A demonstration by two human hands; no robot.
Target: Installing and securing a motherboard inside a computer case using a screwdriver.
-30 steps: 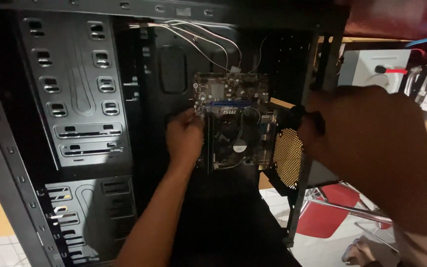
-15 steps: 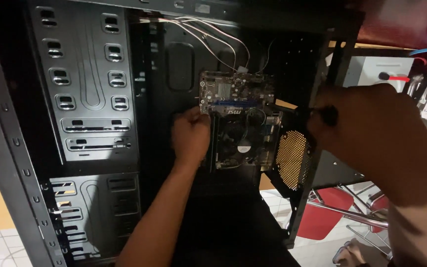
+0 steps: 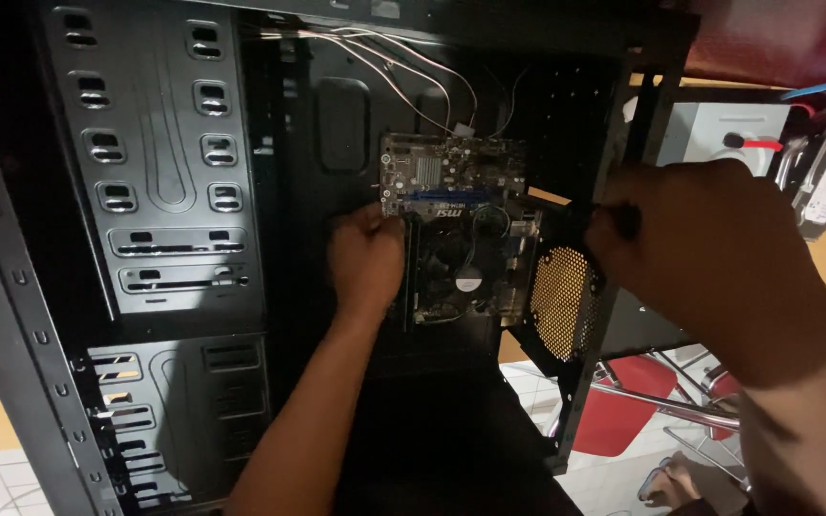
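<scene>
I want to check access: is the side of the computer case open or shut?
Open: the computer case shows its motherboard, with the left hand reaching inside.

Bare forearms (no sleeves visible)

Inside the black computer case, bare panel lies left of the motherboard and above it, though thin wires cross that upper stretch. The drive cage walls off the far left. The left hand blocks the board's left edge. The right hand covers the perforated rear panel at the right. Dark open room lies below the board.
</scene>
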